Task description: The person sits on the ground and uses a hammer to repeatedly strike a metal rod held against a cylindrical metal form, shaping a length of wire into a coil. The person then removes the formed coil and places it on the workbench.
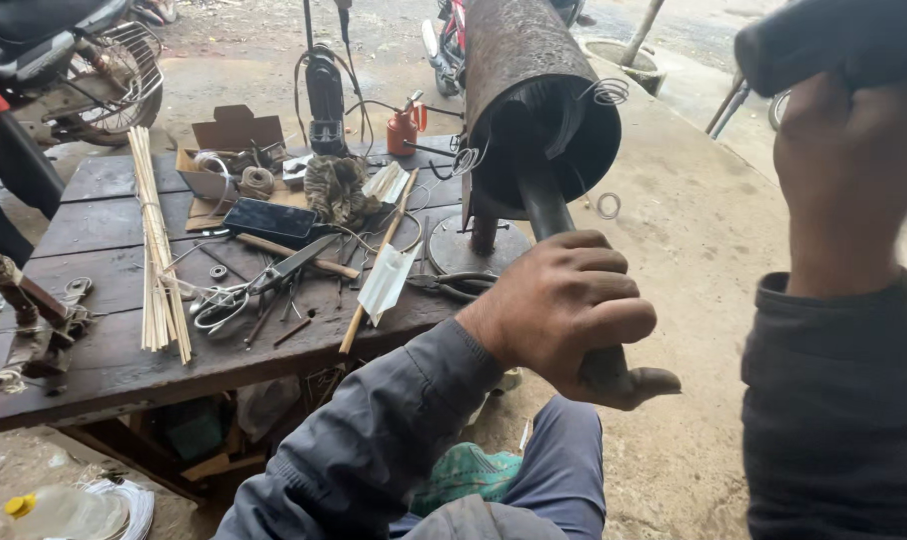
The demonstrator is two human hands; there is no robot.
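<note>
Left hand (564, 305) around dark pipe (546, 205) of rusty cylinder (529, 70), beside cluttered workbench (104, 370).

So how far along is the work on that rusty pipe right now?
Done: wire coils already hang on the rusty pipe's rim. In hand: the left hand grips a dark rod running into its mouth; the right hand holds a dark tool raised. Left: scissors and sticks lie untouched on the bench.

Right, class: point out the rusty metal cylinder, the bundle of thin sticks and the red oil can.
rusty metal cylinder (524, 60), head view, upper outer wall.
bundle of thin sticks (157, 250), head view, mid-length.
red oil can (404, 130), head view, body.
</note>
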